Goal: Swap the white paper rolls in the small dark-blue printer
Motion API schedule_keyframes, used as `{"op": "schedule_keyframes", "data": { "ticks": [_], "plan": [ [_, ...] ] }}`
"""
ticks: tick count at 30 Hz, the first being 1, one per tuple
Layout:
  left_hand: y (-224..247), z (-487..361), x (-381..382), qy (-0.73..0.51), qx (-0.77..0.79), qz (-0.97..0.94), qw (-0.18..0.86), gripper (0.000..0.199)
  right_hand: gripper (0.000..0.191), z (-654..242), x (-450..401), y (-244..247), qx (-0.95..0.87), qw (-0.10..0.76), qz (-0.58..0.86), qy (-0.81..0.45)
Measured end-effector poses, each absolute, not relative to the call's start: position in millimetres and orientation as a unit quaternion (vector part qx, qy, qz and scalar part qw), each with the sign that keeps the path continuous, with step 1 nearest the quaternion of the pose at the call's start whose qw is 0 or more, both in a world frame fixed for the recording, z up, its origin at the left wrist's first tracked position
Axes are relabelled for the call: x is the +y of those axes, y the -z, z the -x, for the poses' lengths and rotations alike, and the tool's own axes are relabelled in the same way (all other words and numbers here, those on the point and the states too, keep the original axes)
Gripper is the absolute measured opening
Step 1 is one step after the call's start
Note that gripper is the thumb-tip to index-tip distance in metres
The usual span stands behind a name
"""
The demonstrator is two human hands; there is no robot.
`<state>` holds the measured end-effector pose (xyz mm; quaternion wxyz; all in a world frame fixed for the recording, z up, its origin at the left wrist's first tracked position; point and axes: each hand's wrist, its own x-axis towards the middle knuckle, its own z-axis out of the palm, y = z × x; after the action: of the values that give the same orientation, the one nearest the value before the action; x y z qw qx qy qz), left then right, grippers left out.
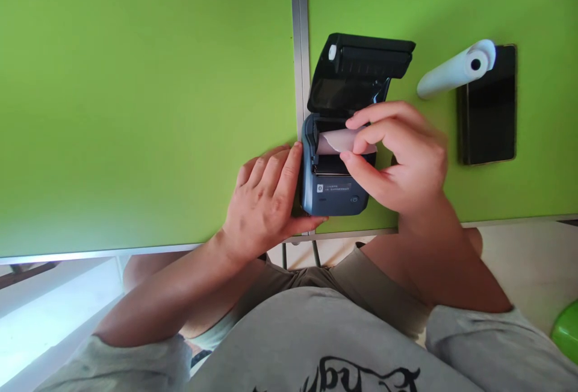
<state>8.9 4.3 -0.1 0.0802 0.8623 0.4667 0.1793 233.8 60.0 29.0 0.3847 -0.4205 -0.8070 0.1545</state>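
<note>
A small dark blue-grey printer (336,196) rests near the table's front edge, its black lid (356,73) raised. Inside its bay lies a roll of pale paper (332,142) with a loose, torn-looking end. My left hand (266,199) lies against the printer's left side, fingers extended close together and thumb along the front; it grips nothing. Over the bay's right part, my right hand (397,157) pinches the loose end of the paper between thumb and fingertips. The fingers hide the right end of the roll.
On the green table (158,97), a white paper roll (451,73) leans across a black phone (490,109) at the right. A metal strip (300,37) runs between two table panels, partly behind the printer. Part of a green object (566,329) shows at the lower right.
</note>
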Motion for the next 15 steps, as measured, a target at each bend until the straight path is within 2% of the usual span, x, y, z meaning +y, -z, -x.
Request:
{"op": "schedule_keyframes", "data": {
  "ticks": [5, 11, 15],
  "plan": [
    [4.1, -6.6, 3.5, -0.224, 0.448, -0.861, 0.083, 0.099, 0.017, -234.4, 59.9, -28.5, -0.832, 0.379, 0.341, -0.218],
    [3.0, -5.1, 1.9, -0.211, 0.432, -0.874, 0.073, 0.065, 0.015, -233.1, 55.5, -27.6, -0.838, 0.353, 0.33, -0.252],
    [2.0, -4.4, 1.5, -0.206, 0.428, -0.876, 0.089, 0.061, 0.022, -237.8, 64.7, -18.4, -0.765, 0.48, 0.354, -0.242]
  ]
}}
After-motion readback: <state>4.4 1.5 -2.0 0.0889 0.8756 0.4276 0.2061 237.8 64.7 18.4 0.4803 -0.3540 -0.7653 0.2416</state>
